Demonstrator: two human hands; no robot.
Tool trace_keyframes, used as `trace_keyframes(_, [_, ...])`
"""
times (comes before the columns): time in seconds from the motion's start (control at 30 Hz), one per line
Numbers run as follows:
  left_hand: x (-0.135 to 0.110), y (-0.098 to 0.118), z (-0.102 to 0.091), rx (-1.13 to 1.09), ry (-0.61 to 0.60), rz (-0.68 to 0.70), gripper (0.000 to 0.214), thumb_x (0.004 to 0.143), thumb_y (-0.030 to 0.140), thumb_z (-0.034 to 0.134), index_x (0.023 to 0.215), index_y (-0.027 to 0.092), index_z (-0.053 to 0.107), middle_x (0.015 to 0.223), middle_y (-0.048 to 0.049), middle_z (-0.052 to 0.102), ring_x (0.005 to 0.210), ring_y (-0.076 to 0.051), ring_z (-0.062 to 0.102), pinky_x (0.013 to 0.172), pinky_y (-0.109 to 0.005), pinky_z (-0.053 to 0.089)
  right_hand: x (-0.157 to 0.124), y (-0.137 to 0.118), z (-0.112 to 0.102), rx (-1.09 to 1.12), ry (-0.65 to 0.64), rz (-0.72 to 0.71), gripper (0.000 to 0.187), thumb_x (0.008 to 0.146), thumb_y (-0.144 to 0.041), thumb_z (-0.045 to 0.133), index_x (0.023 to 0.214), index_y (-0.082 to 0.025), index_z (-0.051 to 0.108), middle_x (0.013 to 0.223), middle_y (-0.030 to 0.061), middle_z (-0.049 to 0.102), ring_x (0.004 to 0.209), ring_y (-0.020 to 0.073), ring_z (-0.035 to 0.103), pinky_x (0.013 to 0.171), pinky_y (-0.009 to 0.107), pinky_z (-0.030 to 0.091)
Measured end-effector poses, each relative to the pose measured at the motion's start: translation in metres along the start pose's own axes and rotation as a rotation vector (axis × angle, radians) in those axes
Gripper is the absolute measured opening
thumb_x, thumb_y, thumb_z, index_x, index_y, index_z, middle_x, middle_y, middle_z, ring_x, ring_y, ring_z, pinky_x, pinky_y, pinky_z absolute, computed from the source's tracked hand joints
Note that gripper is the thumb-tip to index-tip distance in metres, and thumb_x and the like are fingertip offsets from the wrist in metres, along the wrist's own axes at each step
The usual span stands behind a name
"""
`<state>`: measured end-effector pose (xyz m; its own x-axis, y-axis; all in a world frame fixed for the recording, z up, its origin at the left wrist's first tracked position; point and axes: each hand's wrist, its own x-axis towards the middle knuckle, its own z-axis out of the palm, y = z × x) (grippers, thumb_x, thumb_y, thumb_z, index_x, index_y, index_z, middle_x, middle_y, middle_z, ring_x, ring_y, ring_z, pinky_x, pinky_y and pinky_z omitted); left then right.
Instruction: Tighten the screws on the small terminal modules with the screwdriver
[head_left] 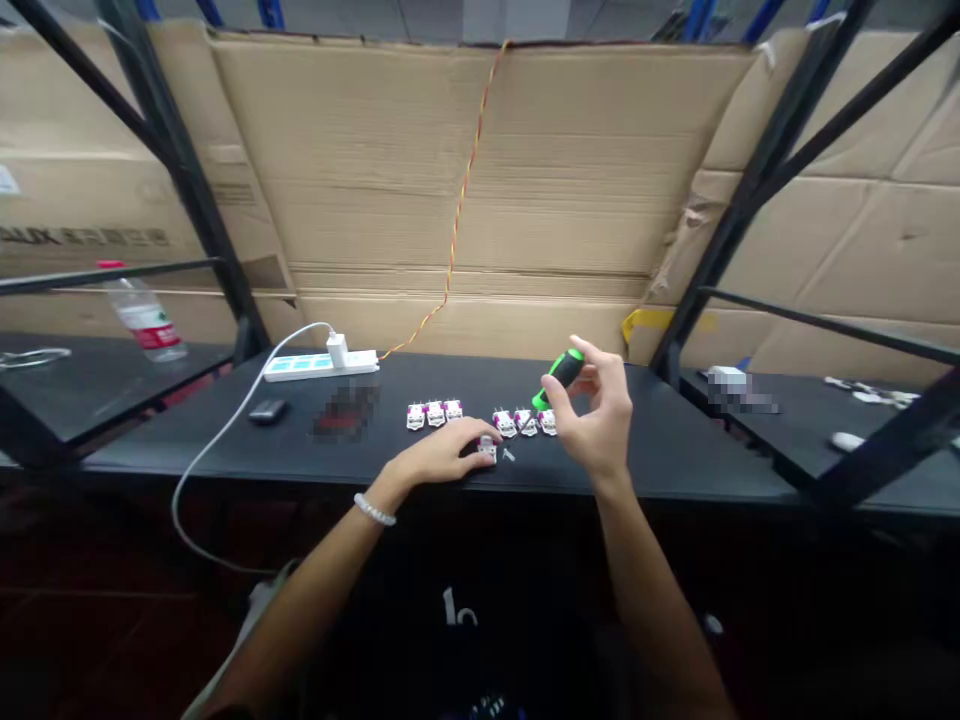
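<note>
My left hand (444,457) rests on the black table (660,450), its fingers closed on a small white part (487,449). My right hand (596,410) is raised just right of it and grips a screwdriver with a green and black handle (559,377), tilted down toward the table. A tiny screw (509,455) lies beside the held part. Two short rows of small white and magenta parts lie behind my hands, three on the left (434,413) and three on the right (525,422).
A white power strip (319,365) with a plugged charger and white cable lies at the back left, a small dark object (267,410) beside it. A water bottle (142,315) stands on the left table. Black rack posts and cardboard sheets (480,190) wall the back.
</note>
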<state>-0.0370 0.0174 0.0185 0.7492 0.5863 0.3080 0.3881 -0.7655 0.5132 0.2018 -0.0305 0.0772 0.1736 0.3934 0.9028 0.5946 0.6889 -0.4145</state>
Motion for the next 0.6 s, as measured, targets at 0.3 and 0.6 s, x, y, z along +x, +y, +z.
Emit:
trace_keyframes(0.3, [0.0021, 0.0028, 0.0006, 0.014, -0.044, 0.147, 0.025, 0.108, 0.023, 0.060, 0.127, 0.026, 0.076, 0.151, -0.0081, 0.068, 0.146, -0.026, 0.057, 0.129, -0.048, 0.040, 0.0006, 0.0069, 0.0057, -0.017, -0.018, 0.000, 0.045, 0.094, -0.031, 0.076, 0.138, -0.026, 0.067, 0.106, 0.0048, 0.063, 0.082, 0.0196, 0.060, 0.074, 0.038, 0.058])
trace_keyframes(0.6, [0.0039, -0.0008, 0.0030, 0.011, -0.017, 0.176, 0.021, 0.107, 0.025, 0.063, 0.122, 0.023, 0.077, 0.132, -0.0084, 0.078, 0.137, -0.027, 0.064, 0.124, -0.047, 0.046, 0.0018, 0.0075, 0.0023, 0.000, 0.003, 0.008, 0.046, 0.094, -0.032, 0.077, 0.138, -0.026, 0.067, 0.107, 0.0048, 0.063, 0.085, 0.0200, 0.061, 0.075, 0.038, 0.058])
